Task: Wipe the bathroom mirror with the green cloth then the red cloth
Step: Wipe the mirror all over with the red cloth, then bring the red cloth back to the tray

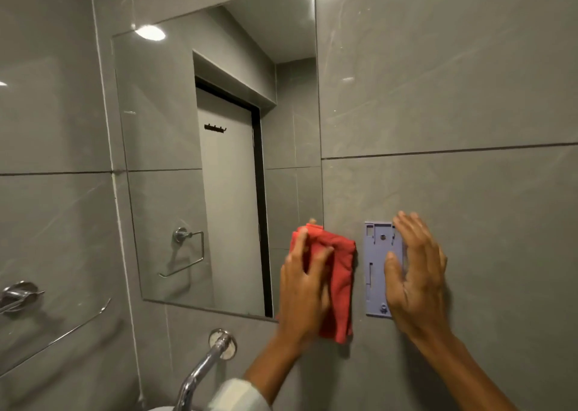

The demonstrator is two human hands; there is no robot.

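Observation:
The frameless bathroom mirror [187,148] hangs on the grey tiled wall and reflects a door and a towel ring. My left hand [301,288] presses the folded red cloth [339,282] flat against the mirror's lower right corner, and the cloth hangs past the edge onto the tile. To the right of the mirror, my right hand [416,273] rests flat with fingers spread on the wall, partly covering a lilac plastic wall bracket [377,263]. No green cloth is in view.
A chrome tap spout [206,367] comes out of the wall just below the mirror. At the left, a chrome holder [18,296] carries a glass shelf [62,332]. A white object [237,395] sits at the bottom edge.

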